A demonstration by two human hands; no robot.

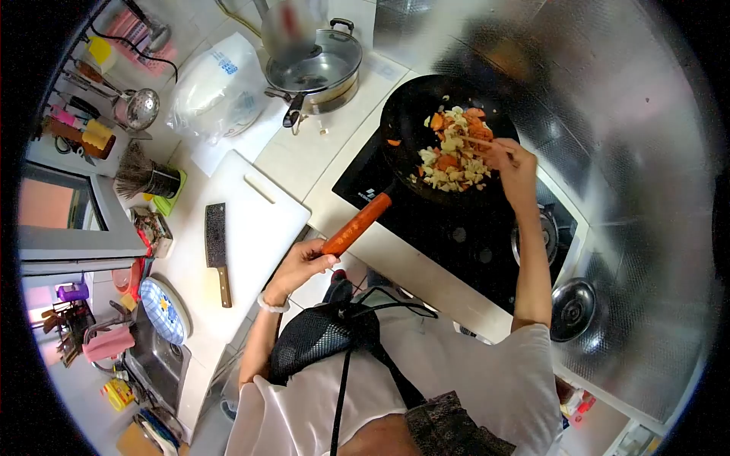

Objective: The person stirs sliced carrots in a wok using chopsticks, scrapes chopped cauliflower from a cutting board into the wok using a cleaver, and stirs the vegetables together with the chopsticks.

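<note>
My left hand [304,266], with a pale bracelet at the wrist, is closed around the end of the orange-brown handle [357,224] of a black wok [403,106]. The wok sits on the black glass stove [456,247]. In it lies a mix of pale, egg-like pieces and orange slices [452,156]. Over the wok's right side, my right hand [511,163] is closed on thin wooden chopsticks [475,142], whose tips are in the food.
A cleaver [216,243] lies on the white cutting board [255,220]. Behind it are a plastic-wrapped bundle [220,87] and a lidded pot [334,91]. A patterned plate [162,311] stands by the sink [156,353]. Foil lines the right wall [639,190].
</note>
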